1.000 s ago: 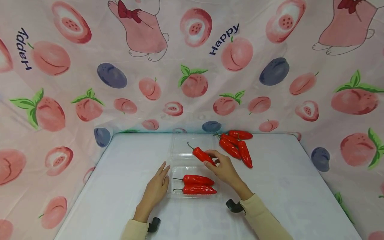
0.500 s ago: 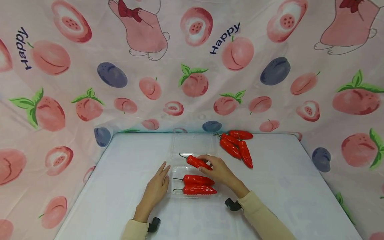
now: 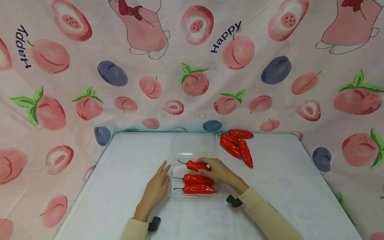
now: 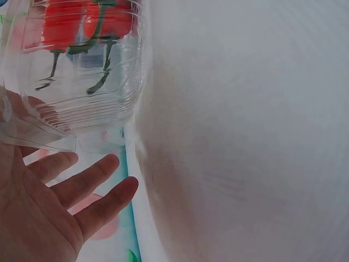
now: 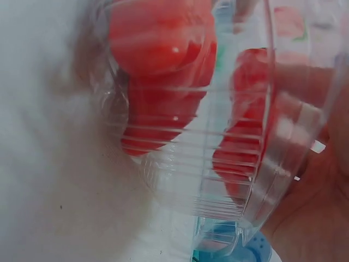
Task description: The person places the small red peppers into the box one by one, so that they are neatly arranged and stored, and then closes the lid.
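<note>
In the head view my right hand (image 3: 221,170) pinches a long red pepper (image 3: 193,165) with a thin dark stem. That pepper lies level at the far side of a clear plastic clamshell box (image 3: 195,196), its stem to the left. Nearer me, two more red peppers (image 3: 198,179) lie side by side in the box. My left hand (image 3: 155,187) rests at the box's left edge with straight, spread fingers. The left wrist view shows these fingers (image 4: 92,185) by the box's ribbed wall (image 4: 82,117). Through the wall in the right wrist view, red pepper tips (image 5: 158,120) show.
The box's clear lid (image 3: 193,144) lies folded back behind it. Several red peppers (image 3: 230,148) are piled at the back right of the white table (image 3: 279,186). A fruit-patterned cloth (image 3: 192,50) hangs behind the table.
My right hand has moved left and toward me, lowering the pepper from above the lid edge into the box. The pepper has turned from slanted to nearly level. My left hand stays put.
</note>
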{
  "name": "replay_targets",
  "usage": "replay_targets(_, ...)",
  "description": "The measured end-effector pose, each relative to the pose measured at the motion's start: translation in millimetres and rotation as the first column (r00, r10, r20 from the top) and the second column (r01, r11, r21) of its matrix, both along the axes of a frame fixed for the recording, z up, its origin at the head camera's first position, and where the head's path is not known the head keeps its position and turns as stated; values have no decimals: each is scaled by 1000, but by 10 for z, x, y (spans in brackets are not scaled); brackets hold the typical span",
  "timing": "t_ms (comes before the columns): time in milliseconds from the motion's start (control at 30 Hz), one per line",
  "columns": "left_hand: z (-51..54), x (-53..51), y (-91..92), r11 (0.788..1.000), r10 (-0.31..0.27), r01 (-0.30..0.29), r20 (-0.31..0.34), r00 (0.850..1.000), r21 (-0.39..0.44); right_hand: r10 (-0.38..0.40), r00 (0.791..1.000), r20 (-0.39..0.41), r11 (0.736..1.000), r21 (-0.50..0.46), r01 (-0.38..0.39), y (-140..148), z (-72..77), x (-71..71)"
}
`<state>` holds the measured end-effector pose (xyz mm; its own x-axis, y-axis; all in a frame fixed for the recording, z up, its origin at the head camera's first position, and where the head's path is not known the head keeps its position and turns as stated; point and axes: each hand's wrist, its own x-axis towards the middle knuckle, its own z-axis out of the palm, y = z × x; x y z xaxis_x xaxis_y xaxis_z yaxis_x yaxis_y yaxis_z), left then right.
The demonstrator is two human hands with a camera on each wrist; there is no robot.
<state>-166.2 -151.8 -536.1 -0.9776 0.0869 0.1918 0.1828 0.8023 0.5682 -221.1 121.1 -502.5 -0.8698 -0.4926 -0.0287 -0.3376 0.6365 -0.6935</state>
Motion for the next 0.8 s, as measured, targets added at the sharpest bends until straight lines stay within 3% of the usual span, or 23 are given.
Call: replay_targets(800,44,6,6,1000,3,-3,19,1000,14,52,999,13,985,162,-53,-85,-22,-53)
